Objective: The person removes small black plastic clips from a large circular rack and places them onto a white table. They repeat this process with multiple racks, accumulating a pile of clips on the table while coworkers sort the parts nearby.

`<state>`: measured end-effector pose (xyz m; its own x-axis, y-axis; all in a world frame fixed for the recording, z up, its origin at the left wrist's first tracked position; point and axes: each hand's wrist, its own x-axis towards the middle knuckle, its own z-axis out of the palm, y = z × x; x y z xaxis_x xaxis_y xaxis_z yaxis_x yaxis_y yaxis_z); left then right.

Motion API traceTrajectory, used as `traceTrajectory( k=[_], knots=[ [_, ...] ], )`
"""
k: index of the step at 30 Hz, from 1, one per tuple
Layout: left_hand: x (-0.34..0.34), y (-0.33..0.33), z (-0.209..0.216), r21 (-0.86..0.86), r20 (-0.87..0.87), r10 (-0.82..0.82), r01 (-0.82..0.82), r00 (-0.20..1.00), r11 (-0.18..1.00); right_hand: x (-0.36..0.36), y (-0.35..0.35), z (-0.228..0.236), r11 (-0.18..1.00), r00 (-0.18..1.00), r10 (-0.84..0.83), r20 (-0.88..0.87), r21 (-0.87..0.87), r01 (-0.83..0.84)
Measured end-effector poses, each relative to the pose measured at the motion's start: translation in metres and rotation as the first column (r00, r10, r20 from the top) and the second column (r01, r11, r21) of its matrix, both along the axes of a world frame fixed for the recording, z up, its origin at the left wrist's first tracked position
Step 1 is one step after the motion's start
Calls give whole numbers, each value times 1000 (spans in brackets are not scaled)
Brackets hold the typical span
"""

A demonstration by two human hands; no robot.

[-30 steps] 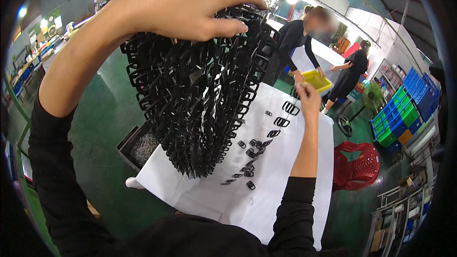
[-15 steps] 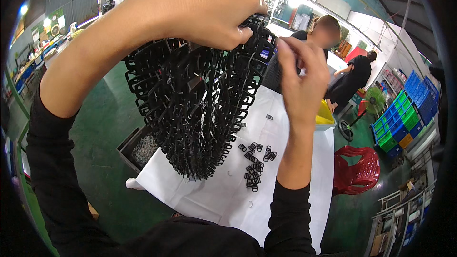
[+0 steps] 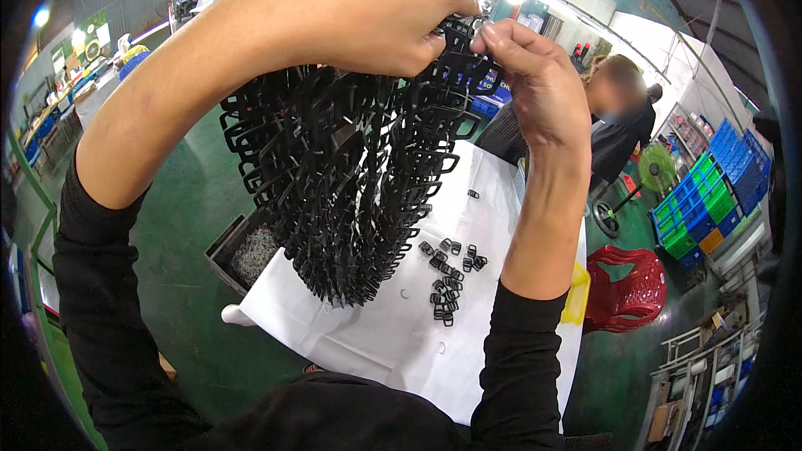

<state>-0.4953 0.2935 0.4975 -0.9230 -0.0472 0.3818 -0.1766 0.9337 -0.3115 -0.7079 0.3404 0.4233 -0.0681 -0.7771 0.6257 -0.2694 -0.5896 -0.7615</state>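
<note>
The right hand (image 3: 535, 83), down at the worktop (image 3: 493, 200) a second ago, is now pinching a top piece of the hanging black plastic buckle cluster (image 3: 351, 175); the left hand (image 3: 368, 8) is gripping its top. Loose buckles (image 3: 451, 276) are lying below.

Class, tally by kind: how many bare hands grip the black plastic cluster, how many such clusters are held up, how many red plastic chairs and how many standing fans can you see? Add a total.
Bare hands on the cluster: 2, the left hand and the right hand
Black plastic cluster: 1
Red plastic chair: 1
Standing fan: 1
Total: 5
</note>
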Motion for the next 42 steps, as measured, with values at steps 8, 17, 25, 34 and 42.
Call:
traceTrajectory(
  k=[8,17,25,34,42],
  knots=[
    [14,-20,-1,20,-51,-190,191,981,981,-81,21,-21,977,984,-125,129,189,99],
    [16,-44,-21,-89,-185,-62,46,981,995,-183,-27,-164,848,886,-426,-183,260,462],
    [4,-20,-4,27,-30,95,-94,995,995,-120,-23,-149,482,333,-813,-477,-233,844],
    [-17,-14,-13,-103,-135,252,-266,958,958,34,-13,-16,667,639,-728,-247,-467,580],
    [-13,-28,-19,-67,-222,164,-182,961,981,38,-30,-4,777,740,-618,-265,-353,522]
  ],
)
